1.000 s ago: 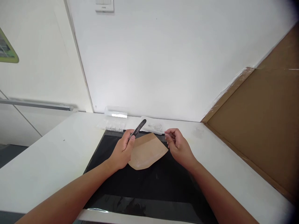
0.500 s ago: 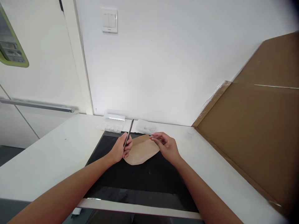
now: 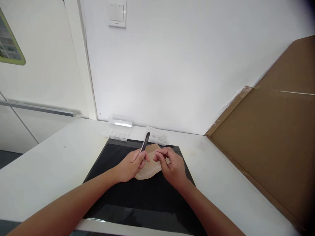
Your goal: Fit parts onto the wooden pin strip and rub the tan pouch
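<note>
My left hand (image 3: 131,166) is closed round a slim dark stick-like tool (image 3: 145,142) with a paler side, its far end pointing up and slightly right. My right hand (image 3: 174,167) faces it a short gap away, thumb and forefinger pinched together. Whatever those fingertips hold is too small to make out. Behind and beneath both hands lies a thin beige sheet (image 3: 147,173) with a rounded lower edge, partly covered by the hands. It rests on a black mat (image 3: 137,198).
At the mat's far edge stands an open clear plastic case (image 3: 119,131) with small compartments. Right of it lies a clear bag or tray (image 3: 159,137) with small pieces. A cardboard panel (image 3: 270,141) borders the white table (image 3: 56,170) on the right, and a wall (image 3: 167,65) rises behind.
My hands have come closer together. My right hand has moved from the sheet's upper right edge towards the left hand. The dark tool has turned slightly, and the view has shifted a little.
</note>
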`<state>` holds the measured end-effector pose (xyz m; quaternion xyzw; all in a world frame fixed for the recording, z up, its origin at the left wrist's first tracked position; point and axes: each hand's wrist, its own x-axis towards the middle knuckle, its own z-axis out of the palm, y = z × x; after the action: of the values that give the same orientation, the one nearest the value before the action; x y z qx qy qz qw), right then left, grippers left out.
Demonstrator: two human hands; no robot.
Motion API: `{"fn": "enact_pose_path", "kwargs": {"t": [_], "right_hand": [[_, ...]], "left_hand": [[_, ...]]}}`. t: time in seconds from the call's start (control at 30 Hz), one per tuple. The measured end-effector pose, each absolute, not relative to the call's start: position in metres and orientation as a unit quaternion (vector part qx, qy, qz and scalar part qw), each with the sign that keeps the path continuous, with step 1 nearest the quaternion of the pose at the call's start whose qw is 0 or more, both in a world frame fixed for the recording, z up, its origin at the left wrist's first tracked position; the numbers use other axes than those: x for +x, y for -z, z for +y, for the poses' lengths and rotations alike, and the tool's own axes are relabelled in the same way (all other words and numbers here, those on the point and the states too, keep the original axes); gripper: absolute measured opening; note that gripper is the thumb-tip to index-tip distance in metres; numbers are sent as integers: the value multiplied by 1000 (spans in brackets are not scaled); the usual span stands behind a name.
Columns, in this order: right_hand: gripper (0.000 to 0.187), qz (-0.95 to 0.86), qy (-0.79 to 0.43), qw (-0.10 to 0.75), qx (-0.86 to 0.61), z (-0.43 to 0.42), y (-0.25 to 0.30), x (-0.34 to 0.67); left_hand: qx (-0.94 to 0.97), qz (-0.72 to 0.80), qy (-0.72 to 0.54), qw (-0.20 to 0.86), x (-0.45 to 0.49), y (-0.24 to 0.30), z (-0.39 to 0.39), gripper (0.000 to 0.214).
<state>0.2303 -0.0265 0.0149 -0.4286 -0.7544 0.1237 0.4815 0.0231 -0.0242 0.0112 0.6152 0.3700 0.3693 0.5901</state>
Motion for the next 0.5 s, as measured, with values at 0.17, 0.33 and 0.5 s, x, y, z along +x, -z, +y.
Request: {"fn": "enact_pose_path", "kwargs": {"t": [0.17,0.33,0.5], "right_hand": [[24,-756,-53,471,-451,-27,-13,222],[23,-763,-31,455,-458,-25,-12,224],[23,-776,-3,428,-462,-26,-9,226]], "left_hand": [[701,358,-295,542,29,-15,-35,45],[707,356,-287,539,28,-16,-36,45],[709,360,-284,535,26,-18,-36,45]]}}
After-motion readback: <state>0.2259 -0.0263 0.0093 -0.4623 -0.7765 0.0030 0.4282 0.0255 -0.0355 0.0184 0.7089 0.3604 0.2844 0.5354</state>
